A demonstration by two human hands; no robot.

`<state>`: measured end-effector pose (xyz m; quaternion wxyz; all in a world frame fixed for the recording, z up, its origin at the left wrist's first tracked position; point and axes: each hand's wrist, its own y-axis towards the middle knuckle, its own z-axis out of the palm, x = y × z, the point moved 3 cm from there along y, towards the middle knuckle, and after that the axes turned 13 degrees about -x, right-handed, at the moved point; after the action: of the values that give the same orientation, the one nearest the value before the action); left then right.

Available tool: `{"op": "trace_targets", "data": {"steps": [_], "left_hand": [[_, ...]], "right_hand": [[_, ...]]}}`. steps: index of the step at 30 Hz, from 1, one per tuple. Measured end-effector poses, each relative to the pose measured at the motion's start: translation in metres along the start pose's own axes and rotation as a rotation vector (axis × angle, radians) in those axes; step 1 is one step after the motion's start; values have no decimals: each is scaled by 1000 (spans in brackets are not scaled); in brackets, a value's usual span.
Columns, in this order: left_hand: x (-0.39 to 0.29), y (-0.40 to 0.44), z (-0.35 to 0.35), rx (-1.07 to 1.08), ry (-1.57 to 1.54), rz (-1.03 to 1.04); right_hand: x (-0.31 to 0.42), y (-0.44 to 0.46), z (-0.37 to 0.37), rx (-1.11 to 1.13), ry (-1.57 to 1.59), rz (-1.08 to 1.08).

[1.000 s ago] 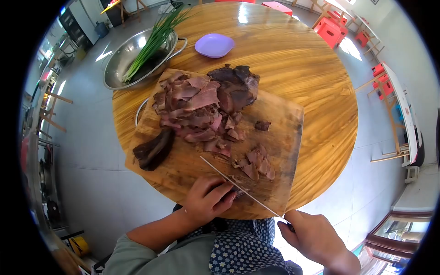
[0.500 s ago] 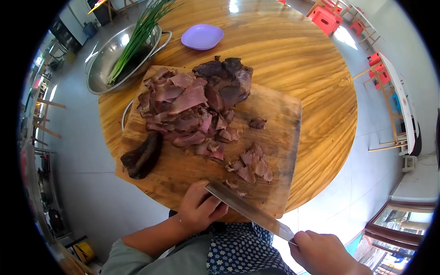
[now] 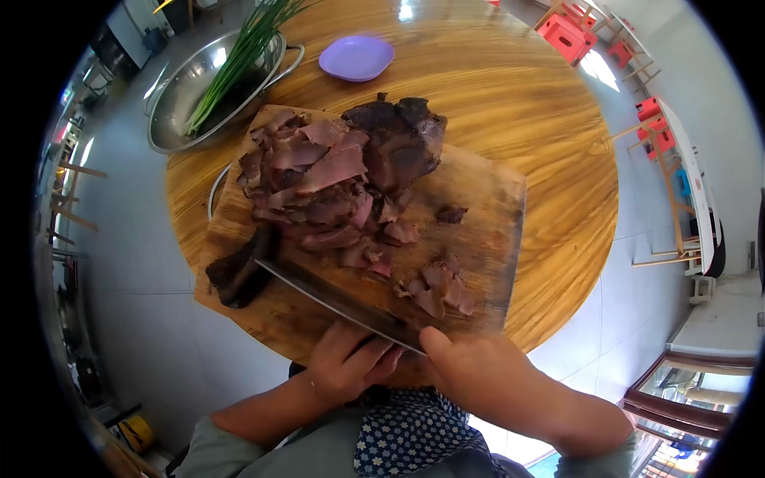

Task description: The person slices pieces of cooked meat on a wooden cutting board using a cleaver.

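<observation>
In my right hand [image 3: 476, 373] is the handle of a cleaver [image 3: 339, 304]. Its long blade slants across the near part of a wooden cutting board [image 3: 486, 191], its tip close to a dark, curved strip of meat [image 3: 239, 275]. My left hand [image 3: 348, 360] is curled at the board's near edge, right beside the blade; what its fingers hold, if anything, is hidden. A heap of thin sliced meat [image 3: 307, 171] covers the board's far left. Against it rests a large dark chunk of meat [image 3: 398, 143]. Several loose slices [image 3: 440, 287] and a small dark scrap [image 3: 452, 213] lie to the right.
The board lies on a round wooden table [image 3: 550, 151]. At the far left a steel two-handled pan [image 3: 169, 119] holds green stalks [image 3: 239, 68]. A purple plate [image 3: 356, 58] sits beyond the meat. Red stools [image 3: 566, 36] and a white-topped table [image 3: 692, 175] stand off to the right.
My right hand has swung the cleaver up and left, from over the board's near edge to across the board. My left hand stays curled in nearly the same place.
</observation>
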<state>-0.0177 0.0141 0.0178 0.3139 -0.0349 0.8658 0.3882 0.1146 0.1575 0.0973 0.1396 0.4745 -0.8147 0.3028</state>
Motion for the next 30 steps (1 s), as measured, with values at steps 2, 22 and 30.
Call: {"op": "trace_targets", "data": {"steps": [2,22,30], "left_hand": [[-3,2,2,-39,5,15],[-2,4,-1,-73,-66,-2],[3,-2,1,-16,-78,4]], "right_hand": [[-8,1,-6,-146,50,-77],[2,-92,-6,-169,-21,162],[-2,-117,-8,-97,-22,226]]}}
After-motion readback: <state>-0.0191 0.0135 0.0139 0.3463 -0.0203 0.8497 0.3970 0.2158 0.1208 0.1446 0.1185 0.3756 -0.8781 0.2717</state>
